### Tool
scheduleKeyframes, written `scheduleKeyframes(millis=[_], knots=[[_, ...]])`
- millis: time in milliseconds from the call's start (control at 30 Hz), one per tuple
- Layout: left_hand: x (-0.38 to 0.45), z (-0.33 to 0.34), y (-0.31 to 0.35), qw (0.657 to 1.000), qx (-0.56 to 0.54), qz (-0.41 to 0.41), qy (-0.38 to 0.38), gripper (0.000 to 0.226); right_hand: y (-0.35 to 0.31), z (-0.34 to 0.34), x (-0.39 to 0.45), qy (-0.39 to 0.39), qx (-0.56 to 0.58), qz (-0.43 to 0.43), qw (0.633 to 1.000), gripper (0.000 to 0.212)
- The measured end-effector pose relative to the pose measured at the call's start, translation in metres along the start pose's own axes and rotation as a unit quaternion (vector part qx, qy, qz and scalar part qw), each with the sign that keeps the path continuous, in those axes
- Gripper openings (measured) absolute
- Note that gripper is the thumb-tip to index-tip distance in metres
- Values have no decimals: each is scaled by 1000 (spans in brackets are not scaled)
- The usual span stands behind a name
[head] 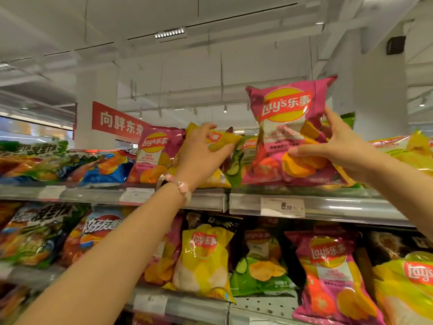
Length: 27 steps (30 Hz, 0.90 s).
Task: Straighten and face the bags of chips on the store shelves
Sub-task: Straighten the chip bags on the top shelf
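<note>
Two hands on the top shelf (328, 206): right hand (337, 146) pinches the upright pink bag (290, 127) at its right edge — left hand (201, 153) grips the leaning yellow bag (221, 140) just left of it.

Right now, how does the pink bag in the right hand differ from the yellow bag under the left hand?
The pink Lay's bag stands upright, taller, logo facing out; the yellow Lay's bag leans sideways, its logo mostly covered. The right hand holds the pink bag's edge with spread fingers; the left hand curls over the yellow bag's top. Both sit on the top shelf.
</note>
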<state>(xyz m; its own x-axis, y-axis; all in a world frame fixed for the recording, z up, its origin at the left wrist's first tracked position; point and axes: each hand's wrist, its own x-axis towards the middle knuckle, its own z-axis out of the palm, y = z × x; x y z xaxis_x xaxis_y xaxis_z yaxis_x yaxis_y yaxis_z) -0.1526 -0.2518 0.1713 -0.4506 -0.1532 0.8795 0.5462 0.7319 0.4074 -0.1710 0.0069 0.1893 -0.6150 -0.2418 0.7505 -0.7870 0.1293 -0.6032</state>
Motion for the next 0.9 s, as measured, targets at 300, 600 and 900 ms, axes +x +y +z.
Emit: scheduleKeyframes(millis=[300, 600, 900], knots=[[26, -26, -85, 968, 167, -104, -158, 130, -8, 18, 16, 46, 9, 30, 998, 107], [30, -19, -108, 988, -12, -52, -144, 117, -14, 39, 18, 78, 14, 19, 997, 116], [37, -37, -97, 974, -173, -71, -126, 110, -17, 36, 20, 116, 19, 25, 993, 116]])
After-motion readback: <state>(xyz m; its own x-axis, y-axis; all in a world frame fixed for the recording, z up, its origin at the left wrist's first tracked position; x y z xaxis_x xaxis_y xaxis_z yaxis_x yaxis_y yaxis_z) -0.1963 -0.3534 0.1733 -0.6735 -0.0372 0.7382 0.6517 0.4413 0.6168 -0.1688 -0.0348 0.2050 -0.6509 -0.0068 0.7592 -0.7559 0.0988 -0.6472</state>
